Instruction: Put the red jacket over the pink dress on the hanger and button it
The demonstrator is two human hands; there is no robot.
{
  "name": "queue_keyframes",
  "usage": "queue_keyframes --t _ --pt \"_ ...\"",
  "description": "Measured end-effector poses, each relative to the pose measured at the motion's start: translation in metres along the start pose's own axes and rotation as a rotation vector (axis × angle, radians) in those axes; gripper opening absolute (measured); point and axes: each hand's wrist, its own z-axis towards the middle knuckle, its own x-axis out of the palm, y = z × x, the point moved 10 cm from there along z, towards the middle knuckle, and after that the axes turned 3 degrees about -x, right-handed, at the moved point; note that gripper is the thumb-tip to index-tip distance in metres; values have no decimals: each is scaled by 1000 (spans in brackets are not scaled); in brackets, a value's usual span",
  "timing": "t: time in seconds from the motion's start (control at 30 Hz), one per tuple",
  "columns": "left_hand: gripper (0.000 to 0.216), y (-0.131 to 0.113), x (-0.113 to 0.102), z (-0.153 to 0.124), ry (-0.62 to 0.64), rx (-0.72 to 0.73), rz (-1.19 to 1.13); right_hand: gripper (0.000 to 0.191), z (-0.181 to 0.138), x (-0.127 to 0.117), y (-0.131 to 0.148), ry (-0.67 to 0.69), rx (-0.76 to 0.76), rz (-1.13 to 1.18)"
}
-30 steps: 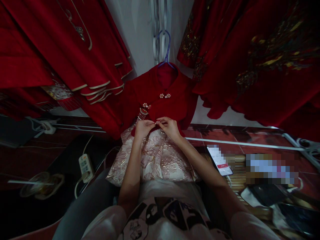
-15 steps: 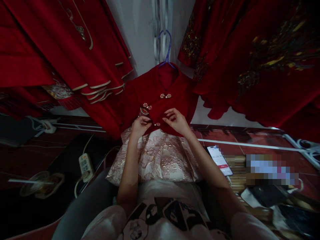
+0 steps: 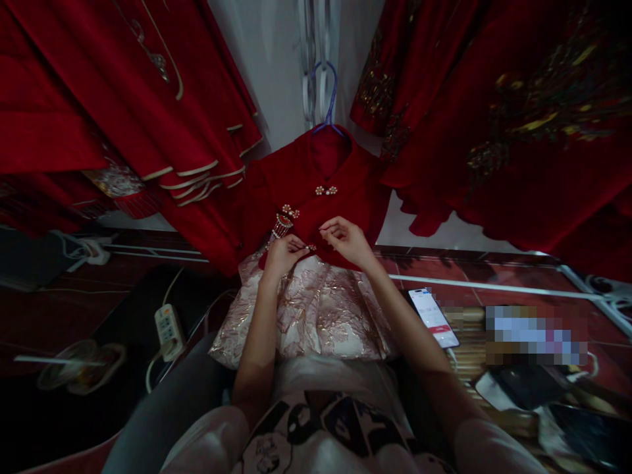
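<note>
A red jacket [image 3: 306, 174] with a short standing collar hangs on a blue hanger [image 3: 330, 99] before me, above a pale skirt with gold floral brocade [image 3: 316, 309]. My left hand [image 3: 285, 255] is closed at the jacket's lower edge, its fingertips pinching a small beaded frog button [image 3: 311, 247]. Just to the right, over the jacket front, my right hand [image 3: 345, 240] is closed with thumb and forefinger together; anything between them is too small to see. Another beaded frog button [image 3: 326, 190] sits below the collar. A tasselled brooch [image 3: 283, 224] hangs beside my left hand.
Red garments [image 3: 197, 99] hang on the left, and embroidered red ones [image 3: 518, 131] on the right. A power strip [image 3: 168, 331] and a plastic cup [image 3: 74, 365] lie left. On a slatted surface at right are a lit phone [image 3: 434, 318] and a dark device [image 3: 533, 385].
My left hand has moved right from beside the brooch onto the lower frog button. The brooch's tassels now show more fully. My right hand has drawn its fingertips together, staying nearly in place.
</note>
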Motion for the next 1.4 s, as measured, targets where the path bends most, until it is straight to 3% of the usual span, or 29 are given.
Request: queue_keyframes --t 0.33,1.0,1.1,1.17,1.27,1.4 --pt "20 -20 -2 -5 -32 195 137 23 -12 41 -33 203 103 -116" --pt "32 -6 0 -1 -93 69 -74 17 -10 41 -33 178 96 -64" --pt "35 0 9 2 -30 19 -216 14 -7 36 -31 159 93 -71" --pt "39 4 6 6 -66 -24 -364 13 -6 31 -30 175 96 -60" --pt "46 17 -6 12 -206 -125 -570 13 -8 27 -26 297 113 -11" --pt "39 25 -6 21 -228 -228 -798 13 -16 22 -17 479 132 69"
